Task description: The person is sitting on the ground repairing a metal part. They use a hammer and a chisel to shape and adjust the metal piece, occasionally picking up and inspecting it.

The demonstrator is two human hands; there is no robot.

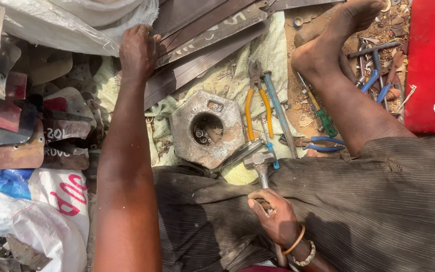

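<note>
Down on the floor, the person sits with a dark striped garment [358, 201] spread across the lap and a bare foot [338, 30] stretched out ahead. Biggest thing out front is the stack of long dark metal strips [202, 35], fanned across a pale yellow cloth [273, 50]. The left hand [138, 50] reaches far forward and presses down on the near end of those strips, fingers [132, 32] curled over the edge, though whether they actually clamp anything I cannot tell. At centre sits a heavy hexagonal metal block [207, 128] with a round hole in the middle, lying on the cloth just ahead of the lap. Beside it, to the right, yellow-handled pliers [258, 100] lie flat. The right hand [273, 216], bangles at the wrist, is wrapped tight round the handle of a hammer [259, 161], whose steel head rests just beside the block's lower right corner.
</note>
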